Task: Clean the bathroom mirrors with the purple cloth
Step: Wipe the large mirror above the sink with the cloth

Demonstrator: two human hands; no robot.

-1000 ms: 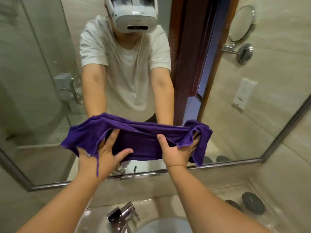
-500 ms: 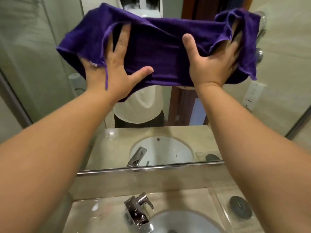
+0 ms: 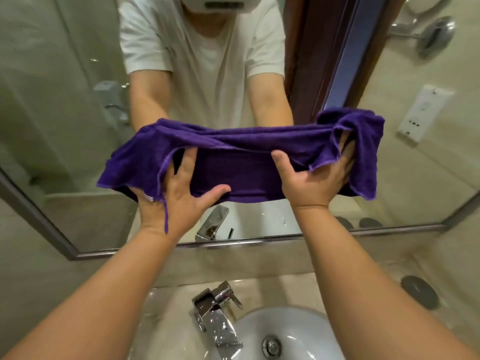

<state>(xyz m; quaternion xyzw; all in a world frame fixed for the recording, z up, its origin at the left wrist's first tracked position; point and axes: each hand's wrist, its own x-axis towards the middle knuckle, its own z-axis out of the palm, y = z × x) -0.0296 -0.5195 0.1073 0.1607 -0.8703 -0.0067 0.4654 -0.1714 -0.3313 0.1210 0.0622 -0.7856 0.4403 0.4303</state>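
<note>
Purple cloth [image 3: 241,165] under L hand [image 3: 179,201], R hand [image 3: 311,183].

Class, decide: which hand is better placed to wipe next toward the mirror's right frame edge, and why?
Probably the right hand: it presses the purple terry cloth flat on the large wall mirror nearest that edge; the left hand is farther.

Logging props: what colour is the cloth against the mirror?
Purple cloth, clearest in head view.
</note>
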